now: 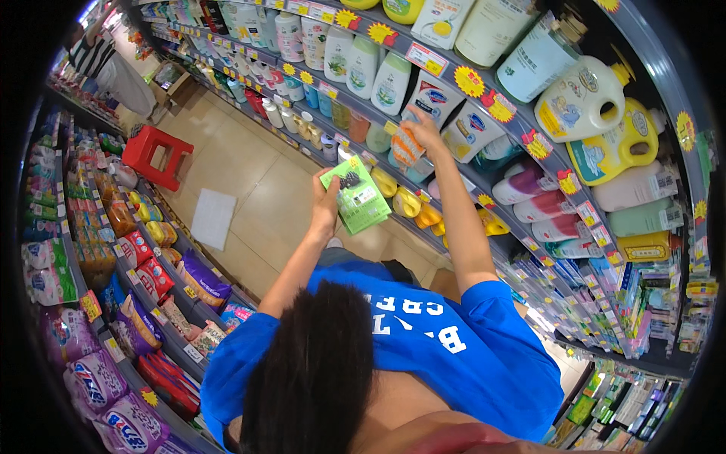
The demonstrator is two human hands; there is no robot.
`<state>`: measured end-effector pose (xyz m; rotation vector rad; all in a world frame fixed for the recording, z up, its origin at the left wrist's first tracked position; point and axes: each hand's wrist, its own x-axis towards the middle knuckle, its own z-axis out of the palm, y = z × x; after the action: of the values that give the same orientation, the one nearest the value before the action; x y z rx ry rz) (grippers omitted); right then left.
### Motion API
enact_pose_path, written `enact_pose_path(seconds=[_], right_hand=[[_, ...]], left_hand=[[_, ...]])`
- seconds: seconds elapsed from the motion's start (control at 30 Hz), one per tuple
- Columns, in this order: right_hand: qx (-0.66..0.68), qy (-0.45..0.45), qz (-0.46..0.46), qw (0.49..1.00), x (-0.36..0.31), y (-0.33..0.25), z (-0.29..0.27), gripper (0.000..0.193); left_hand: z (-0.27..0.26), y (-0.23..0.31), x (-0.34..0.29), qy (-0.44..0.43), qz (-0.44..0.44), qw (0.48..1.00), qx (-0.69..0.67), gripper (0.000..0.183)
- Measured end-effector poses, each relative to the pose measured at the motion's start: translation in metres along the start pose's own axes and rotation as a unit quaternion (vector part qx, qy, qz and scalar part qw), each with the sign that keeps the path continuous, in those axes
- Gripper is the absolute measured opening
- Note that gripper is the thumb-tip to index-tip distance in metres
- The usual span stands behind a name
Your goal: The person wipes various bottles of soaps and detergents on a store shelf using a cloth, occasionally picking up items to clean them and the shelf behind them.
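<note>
My left hand [326, 203] is closed on the edge of a bright green flat packet [364, 203] with a dark picture near its top. A second green edge shows beneath, so there may be more than one. My right hand [425, 132] reaches forward to the right-hand shelving, its fingers around a small orange-and-white patterned item [407, 148] whose kind I cannot make out. That item is right in front of a white bottle with a dark blue label [436, 98]. The two hands are apart, the right one farther forward.
Right-hand shelves hold pump bottles, white-green bottles [392, 82] and large yellow jugs [616, 147]. On the left, shelves carry purple packs [204, 280] and red packs [155, 276]. A red stool [156, 155] and a white sheet [212, 219] are on the tiled floor. Another person [121, 72] stands far left.
</note>
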<state>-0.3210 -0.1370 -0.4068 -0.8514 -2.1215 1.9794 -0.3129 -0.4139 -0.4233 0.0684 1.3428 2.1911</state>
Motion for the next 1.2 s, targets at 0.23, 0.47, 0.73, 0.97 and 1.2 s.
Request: enact_pose_path(seconds=[0.23,0.47,0.73,0.97,1.2], right_hand=[[-0.191,0.017,-0.009,0.981,0.014,0.049,0.045,0.089],[-0.308,0.195,-0.185,0.913,0.029,-0.056,0.056,0.074],[-0.336,0.197,-0.202,0.899,0.034,-0.080,0.054,0.064],[-0.300,-0.016,-0.132,0.945,-0.028,0.033,0.069,0.034],[-0.280,-0.345,-0.072,0.893,-0.121,0.088,0.055,0.020]], left_hand=[[-0.016,-0.008,-0.016,0.042,-0.018,0.999,-0.008,0.028],[-0.044,-0.018,-0.033,0.085,0.000,0.996,0.026,0.026],[-0.064,-0.026,-0.032,0.104,0.003,0.994,0.039,0.027],[-0.052,-0.012,-0.028,0.096,-0.028,0.994,0.048,0.026],[-0.046,-0.014,-0.025,0.098,-0.019,0.995,0.028,0.024]])
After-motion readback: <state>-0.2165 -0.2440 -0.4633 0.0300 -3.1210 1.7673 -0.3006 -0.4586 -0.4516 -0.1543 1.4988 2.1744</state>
